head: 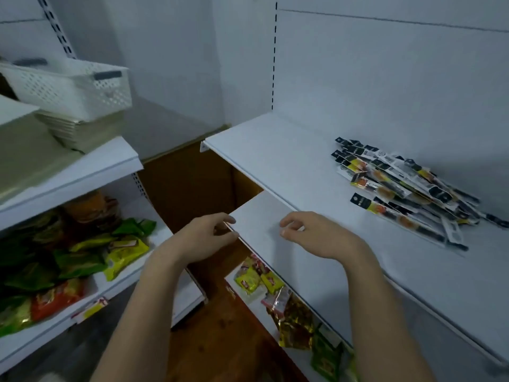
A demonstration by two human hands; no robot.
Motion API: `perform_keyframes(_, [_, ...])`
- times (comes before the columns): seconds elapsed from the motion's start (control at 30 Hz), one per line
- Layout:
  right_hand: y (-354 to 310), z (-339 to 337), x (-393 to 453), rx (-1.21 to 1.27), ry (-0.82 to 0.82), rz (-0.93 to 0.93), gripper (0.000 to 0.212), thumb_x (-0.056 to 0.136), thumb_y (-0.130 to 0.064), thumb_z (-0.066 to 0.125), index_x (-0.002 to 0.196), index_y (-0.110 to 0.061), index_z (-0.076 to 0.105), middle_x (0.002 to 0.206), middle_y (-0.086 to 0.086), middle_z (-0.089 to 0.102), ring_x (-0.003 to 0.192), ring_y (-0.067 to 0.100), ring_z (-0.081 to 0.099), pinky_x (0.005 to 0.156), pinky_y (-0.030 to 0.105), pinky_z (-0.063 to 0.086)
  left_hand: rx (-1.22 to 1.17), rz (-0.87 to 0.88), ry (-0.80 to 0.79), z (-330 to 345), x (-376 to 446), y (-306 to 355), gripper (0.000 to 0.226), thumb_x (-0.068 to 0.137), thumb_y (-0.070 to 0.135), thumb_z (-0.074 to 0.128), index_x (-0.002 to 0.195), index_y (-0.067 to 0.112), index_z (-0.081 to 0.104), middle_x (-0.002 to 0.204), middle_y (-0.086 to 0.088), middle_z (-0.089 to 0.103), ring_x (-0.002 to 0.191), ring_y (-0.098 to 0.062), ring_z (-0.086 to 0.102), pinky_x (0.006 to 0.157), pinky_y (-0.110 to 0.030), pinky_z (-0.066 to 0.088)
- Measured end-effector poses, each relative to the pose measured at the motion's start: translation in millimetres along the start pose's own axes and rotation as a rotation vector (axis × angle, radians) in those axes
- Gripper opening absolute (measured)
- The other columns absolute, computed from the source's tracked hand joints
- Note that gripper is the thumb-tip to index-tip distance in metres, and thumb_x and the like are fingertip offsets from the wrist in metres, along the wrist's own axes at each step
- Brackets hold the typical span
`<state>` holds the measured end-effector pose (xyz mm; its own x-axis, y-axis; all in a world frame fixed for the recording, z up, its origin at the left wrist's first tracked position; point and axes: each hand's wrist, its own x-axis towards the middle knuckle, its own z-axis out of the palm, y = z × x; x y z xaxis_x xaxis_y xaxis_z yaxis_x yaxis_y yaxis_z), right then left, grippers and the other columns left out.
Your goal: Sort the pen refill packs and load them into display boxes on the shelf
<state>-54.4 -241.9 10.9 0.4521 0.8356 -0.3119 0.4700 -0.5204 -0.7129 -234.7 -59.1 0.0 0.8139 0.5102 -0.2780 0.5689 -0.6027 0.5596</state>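
The pen refill packs (pixel 407 188) lay in a loose heap on the upper right shelf (pixel 289 161), toward its back edge and well apart from both hands. The left hand (pixel 205 238) pinched the near left corner of a flat white board (pixel 275 244) that sat below that shelf's front edge. The right hand (pixel 316 234) hovered over the board, fingers loosely curled and holding nothing. Snack packets (pixel 82 252) filled the lower left shelf.
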Motion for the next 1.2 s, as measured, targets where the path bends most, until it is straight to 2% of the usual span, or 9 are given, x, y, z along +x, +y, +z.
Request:
perform_keyframes(0.2, [-11,-37,46,0.133,0.295,-0.069,0.015,0.098,-0.037,0.054,0.103,-0.03,0.065,0.103,-0.01,0.064,0.088,0.011,0.064,0.077,0.031,0.051,-0.089,0.326,0.318,-57,86,50,0.018,0.095,0.037,0.059,0.112,0.034,0.063,0.1,0.018,0.063,0.092,-0.003,0.06,0.079,-0.028,0.051])
perform_keyframes(0.33, [12,-58,43,0.044,0.494,0.004,0.015,0.1,-0.033,0.051,0.098,-0.027,0.065,0.094,-0.011,0.065,0.083,0.01,0.062,0.074,0.029,0.052,-0.055,0.578,0.266,-39,145,83,0.012,0.094,0.033,0.06,0.104,0.032,0.067,0.098,0.017,0.065,0.094,-0.004,0.057,0.083,-0.029,0.048])
perform_keyframes(0.5, [44,-64,24,-0.119,0.744,0.083,0.017,0.099,-0.033,0.052,0.09,-0.024,0.062,0.082,-0.014,0.058,0.076,0.002,0.051,0.067,0.025,0.041,0.085,1.029,0.102,12,194,133,0.015,0.091,0.025,0.067,0.106,0.026,0.07,0.103,0.011,0.067,0.098,-0.009,0.054,0.082,-0.018,0.039])
perform_keyframes(0.67, [77,-54,-9,-0.352,0.941,0.142,0.006,0.094,-0.022,0.062,0.094,-0.021,0.068,0.091,-0.011,0.059,0.086,0.008,0.049,0.075,0.02,0.04,0.126,1.401,0.001,60,211,175,0.015,0.079,0.013,0.076,0.093,0.017,0.073,0.092,0.001,0.068,0.087,-0.018,0.057,0.073,-0.022,0.04])
perform_keyframes(0.73, [85,-50,-22,-0.403,1.02,0.168,0.005,0.091,-0.017,0.066,0.095,-0.019,0.069,0.091,-0.012,0.059,0.087,0.004,0.046,0.077,0.013,0.035,0.146,1.506,-0.045,79,211,186,0.018,0.079,0.016,0.076,0.097,0.016,0.073,0.098,-0.001,0.069,0.092,-0.02,0.059,0.078,-0.026,0.045])
perform_keyframes(0.8, [96,-46,-35,-0.415,1.112,0.227,0.01,0.088,-0.011,0.07,0.094,-0.019,0.069,0.09,-0.016,0.057,0.088,0.0,0.045,0.078,0.011,0.033,0.176,1.559,-0.077,93,212,191,0.023,0.085,0.022,0.071,0.106,0.013,0.072,0.108,-0.003,0.068,0.103,-0.023,0.058,0.087,-0.035,0.05])
perform_keyframes(0.93, [113,-37,-56,-0.324,1.268,0.438,0.017,0.087,-0.009,0.069,0.095,-0.023,0.066,0.09,-0.014,0.057,0.086,0.007,0.048,0.075,0.01,0.035,0.155,1.519,-0.129,101,215,193,0.031,0.094,0.025,0.06,0.121,0.011,0.067,0.118,-0.003,0.064,0.113,-0.021,0.053,0.096,-0.034,0.044])
perform_keyframes(1.1, [114,-32,-58,-0.231,1.34,0.439,0.018,0.09,-0.007,0.063,0.093,-0.025,0.063,0.092,-0.02,0.057,0.087,0.005,0.051,0.072,0.019,0.04,0.229,1.422,-0.091,97,222,191,0.02,0.097,0.015,0.053,0.11,0.017,0.068,0.125,-0.002,0.062,0.117,-0.023,0.053,0.093,-0.042,0.046])
perform_keyframes(1.2, [115,-34,-62,-0.117,1.414,0.421,0.021,0.094,-0.007,0.058,0.095,-0.027,0.062,0.093,-0.023,0.056,0.089,0.004,0.052,0.074,0.018,0.042,0.209,1.388,-0.019,94,226,183,0.03,0.091,0.024,0.042,0.107,0.02,0.068,0.116,0.002,0.064,0.108,-0.022,0.055,0.084,-0.043,0.049])
